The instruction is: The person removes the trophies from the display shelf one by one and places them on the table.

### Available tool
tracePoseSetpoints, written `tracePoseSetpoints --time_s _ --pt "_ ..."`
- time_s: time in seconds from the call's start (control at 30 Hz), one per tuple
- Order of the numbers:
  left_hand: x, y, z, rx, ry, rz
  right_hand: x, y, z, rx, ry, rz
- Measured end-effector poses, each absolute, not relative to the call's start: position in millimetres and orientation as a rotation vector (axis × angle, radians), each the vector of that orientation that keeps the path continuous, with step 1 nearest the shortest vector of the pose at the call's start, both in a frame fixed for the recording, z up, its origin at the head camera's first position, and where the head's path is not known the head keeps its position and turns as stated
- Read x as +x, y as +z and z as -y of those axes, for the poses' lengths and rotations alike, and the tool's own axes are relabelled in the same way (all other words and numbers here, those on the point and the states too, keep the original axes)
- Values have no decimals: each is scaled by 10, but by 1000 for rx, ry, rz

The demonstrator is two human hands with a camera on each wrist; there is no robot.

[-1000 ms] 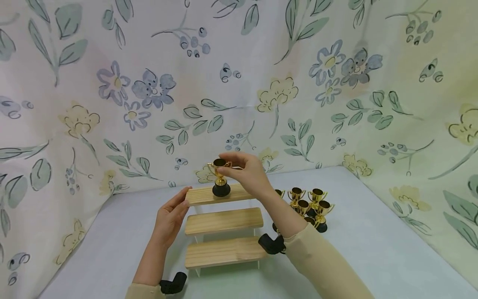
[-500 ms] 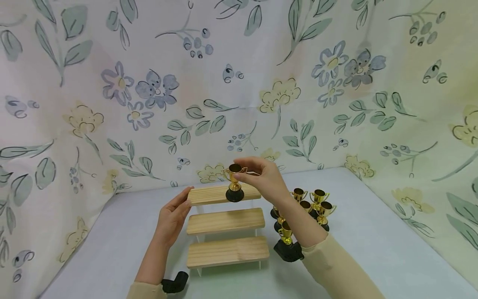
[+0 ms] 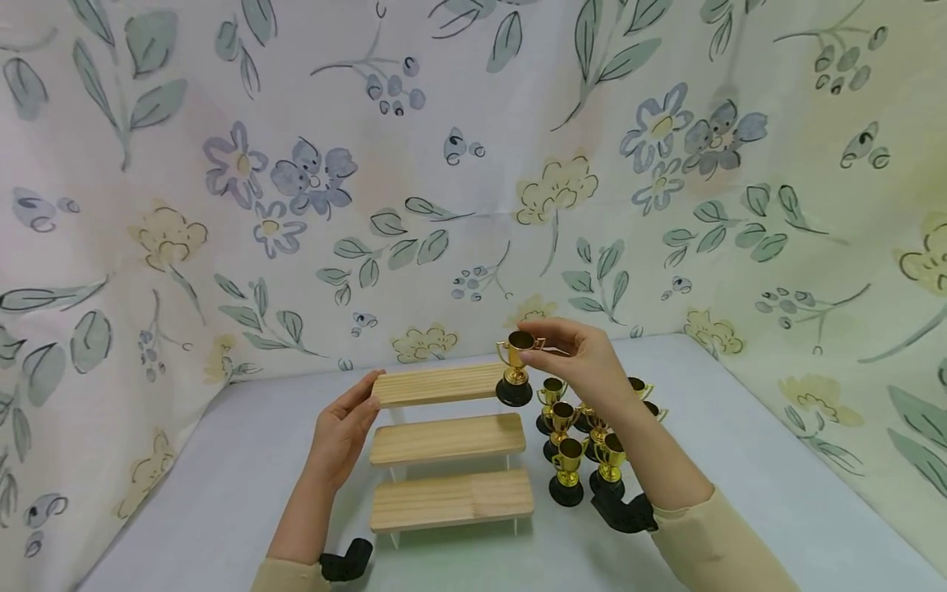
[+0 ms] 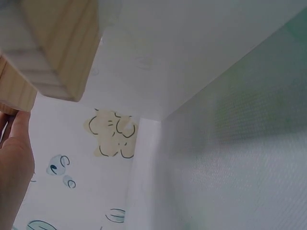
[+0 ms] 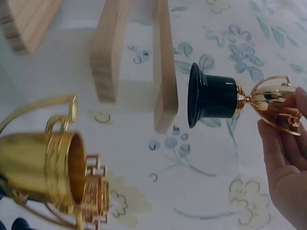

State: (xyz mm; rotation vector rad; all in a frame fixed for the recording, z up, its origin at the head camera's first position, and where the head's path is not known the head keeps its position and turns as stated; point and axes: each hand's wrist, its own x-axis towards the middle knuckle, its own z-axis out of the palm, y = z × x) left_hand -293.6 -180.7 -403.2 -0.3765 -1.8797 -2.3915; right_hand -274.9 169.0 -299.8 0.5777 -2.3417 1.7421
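My right hand (image 3: 588, 370) pinches a small gold trophy cup (image 3: 515, 353) by its bowl, beside one handle. In the head view its black base overlaps the right end of the top wooden shelf (image 3: 436, 385). The right wrist view has that black base (image 5: 216, 97) raised off the shelf board (image 5: 165, 67), with a narrow gap between. At the shelf's left end, my left hand (image 3: 340, 436) grips the board, thumb in front and fingers behind. Part of this left hand (image 4: 17, 167) appears at the left edge of its wrist view, fingers against the wood.
Below the top shelf, the three-step stand has a middle board (image 3: 447, 438) and a lower board (image 3: 451, 500) on clear supports. Several more trophies (image 3: 568, 464) stand on the white tablecloth (image 3: 740, 460) at right, partly behind my right forearm. A floral curtain (image 3: 473, 181) hangs behind.
The trophy in my right hand has moved from above the middle of the top shelf rightward to its right end. My left hand keeps its place on the shelf.
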Motion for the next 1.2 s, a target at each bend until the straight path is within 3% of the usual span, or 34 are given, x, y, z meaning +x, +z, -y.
tracePoseSetpoints --time_s 1.2 --pt "-2937 -4045 1807 -398 -2393 1868 -2383 -3289 -2997 527 1548 2386"
